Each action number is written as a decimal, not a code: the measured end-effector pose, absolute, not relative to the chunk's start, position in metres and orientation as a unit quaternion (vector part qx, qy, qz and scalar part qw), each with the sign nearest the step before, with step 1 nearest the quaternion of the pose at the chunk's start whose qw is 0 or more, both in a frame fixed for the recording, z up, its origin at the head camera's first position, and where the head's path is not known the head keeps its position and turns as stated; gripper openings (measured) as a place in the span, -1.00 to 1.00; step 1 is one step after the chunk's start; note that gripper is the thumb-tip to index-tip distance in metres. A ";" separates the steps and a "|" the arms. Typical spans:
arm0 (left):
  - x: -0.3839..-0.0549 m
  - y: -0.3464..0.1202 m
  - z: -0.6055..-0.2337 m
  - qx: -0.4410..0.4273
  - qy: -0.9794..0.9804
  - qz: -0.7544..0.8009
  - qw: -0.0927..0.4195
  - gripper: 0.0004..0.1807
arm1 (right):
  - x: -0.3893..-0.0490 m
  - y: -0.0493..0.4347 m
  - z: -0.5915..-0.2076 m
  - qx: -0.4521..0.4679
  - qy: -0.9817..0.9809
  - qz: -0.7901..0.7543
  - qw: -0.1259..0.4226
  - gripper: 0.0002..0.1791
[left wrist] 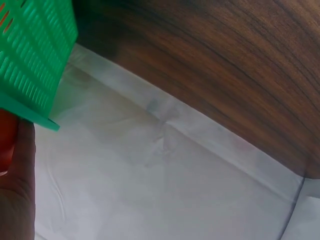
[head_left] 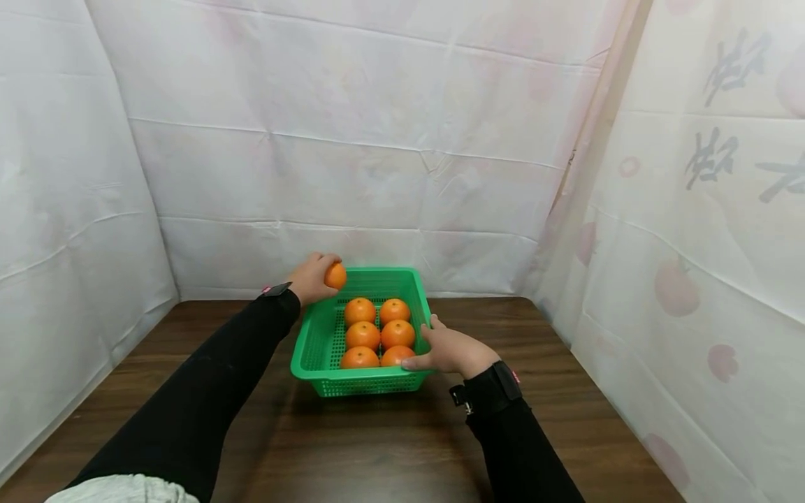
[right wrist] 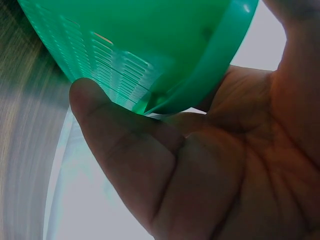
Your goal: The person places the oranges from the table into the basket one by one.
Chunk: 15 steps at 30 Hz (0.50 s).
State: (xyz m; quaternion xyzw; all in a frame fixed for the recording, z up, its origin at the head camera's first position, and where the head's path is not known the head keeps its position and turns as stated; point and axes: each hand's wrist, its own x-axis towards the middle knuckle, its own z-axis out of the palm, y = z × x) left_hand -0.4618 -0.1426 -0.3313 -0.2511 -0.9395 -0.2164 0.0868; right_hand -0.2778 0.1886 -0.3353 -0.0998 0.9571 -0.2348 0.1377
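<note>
A green plastic basket [head_left: 314,346] with slotted walls stands on the wooden table. Inside it, several oranges [head_left: 363,336] sit in two columns toward the right. At the basket's back left corner, my left hand [head_left: 311,278] holds another orange [head_left: 336,276] at rim height, thumb and fingers around it. The left wrist view catches only a sliver of this orange [left wrist: 7,140] beside the basket's wall [left wrist: 35,55]. My right hand [head_left: 455,349] grips the basket at its front right corner, thumb over the rim and fingers along the outside. In the right wrist view, fingers [right wrist: 135,155] lie against the outer wall.
White printed sheeting [head_left: 352,175] hangs behind the table [head_left: 377,447] and along both sides. The basket stands near the table's back edge. Both forearms, in black sleeves [head_left: 207,391], reach in from the front, with a dark band on each wrist.
</note>
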 end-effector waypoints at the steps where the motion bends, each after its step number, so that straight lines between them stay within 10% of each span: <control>1: -0.461 -0.142 -0.332 -0.251 -0.940 -0.214 0.088 -0.22 | -0.278 0.189 -0.335 -0.100 0.957 -0.234 0.137 0.16; 15: -0.467 -0.142 -0.346 -0.284 -0.930 -0.197 0.126 -0.17 | -0.279 0.190 -0.335 -0.097 0.960 -0.221 0.140 0.16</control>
